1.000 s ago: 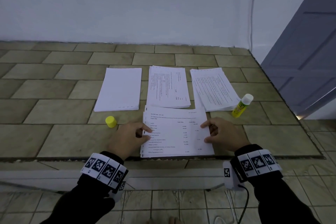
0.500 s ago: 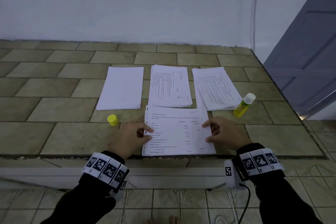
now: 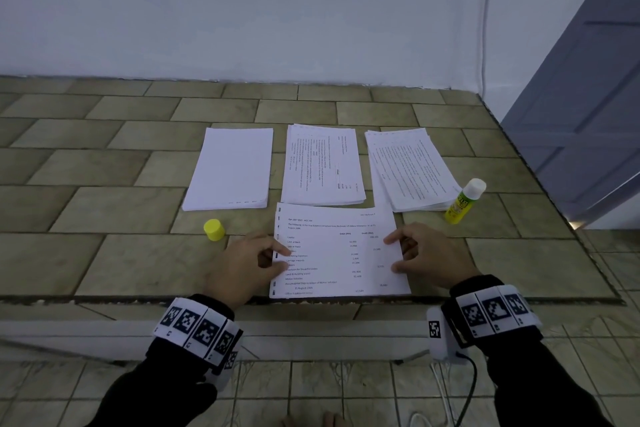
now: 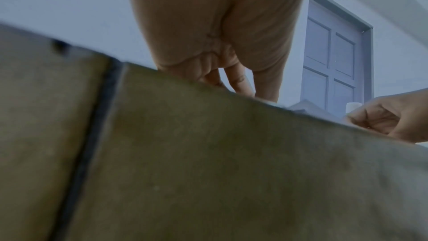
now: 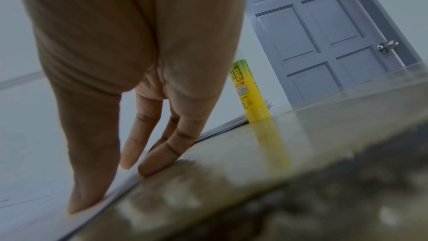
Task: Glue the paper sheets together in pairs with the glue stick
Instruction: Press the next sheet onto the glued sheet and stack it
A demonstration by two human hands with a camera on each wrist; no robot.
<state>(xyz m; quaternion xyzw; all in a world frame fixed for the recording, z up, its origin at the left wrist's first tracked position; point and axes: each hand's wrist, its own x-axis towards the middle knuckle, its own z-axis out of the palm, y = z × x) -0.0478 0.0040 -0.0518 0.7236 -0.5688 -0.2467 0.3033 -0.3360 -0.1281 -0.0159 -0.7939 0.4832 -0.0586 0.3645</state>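
A printed sheet (image 3: 341,253), with others under it, lies at the tiled table's front edge. My left hand (image 3: 272,255) touches its left edge with thumb and fingertips. My right hand (image 3: 398,251) presses its right edge; in the right wrist view its straight fingers (image 5: 139,144) bear down on the paper (image 5: 34,153). The uncapped yellow glue stick (image 3: 464,201) stands at the right, apart from both hands, and shows upright as the glue stick (image 5: 251,94) behind my right hand. Its yellow cap (image 3: 214,229) sits left of the sheet.
Three paper stacks lie behind the sheet: blank (image 3: 230,168), printed (image 3: 323,165) and printed askew (image 3: 412,170). The table (image 3: 104,253) ends at a white wall behind and drops off at the front. A grey door (image 3: 588,97) stands to the right.
Both hands stay at the sheet's side edges with barely any movement; only the head view has shifted slightly.
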